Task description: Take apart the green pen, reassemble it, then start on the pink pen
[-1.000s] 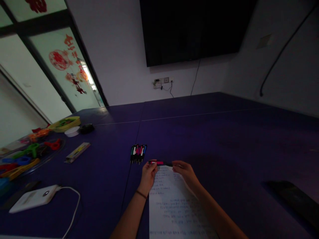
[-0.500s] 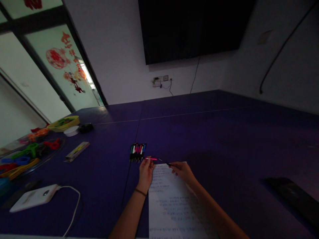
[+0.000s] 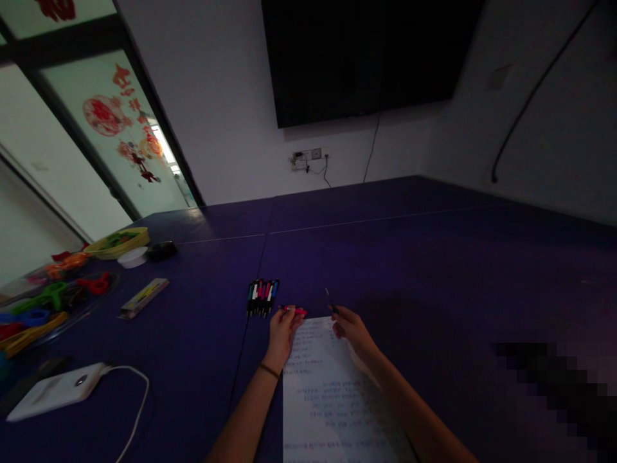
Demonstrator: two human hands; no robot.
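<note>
My left hand (image 3: 284,328) is closed on a pink pen barrel (image 3: 296,311) that lies crosswise at the top left of a handwritten sheet of paper (image 3: 332,386). My right hand (image 3: 351,326), a little to the right, pinches a black pen piece (image 3: 333,308). A thin, light-tipped rod, like a refill, sticks up from it, apart from the pink barrel. Just beyond my left hand a row of several pens (image 3: 263,297) lies side by side, in green, white, pink, purple and blue with black ends. My right forearm covers part of the sheet's right side.
A white device (image 3: 58,391) with a cable lies at the left front. Behind it are a small box (image 3: 144,298), a tray of coloured scissor-like tools (image 3: 53,296), a white lid (image 3: 133,258) and a yellow basket (image 3: 118,243). A blurred dark object (image 3: 554,379) is at the right.
The thin rod that stuck out of the pink barrel no longer shows there; one now points up from the black piece in my right hand. The view has shifted slightly.
</note>
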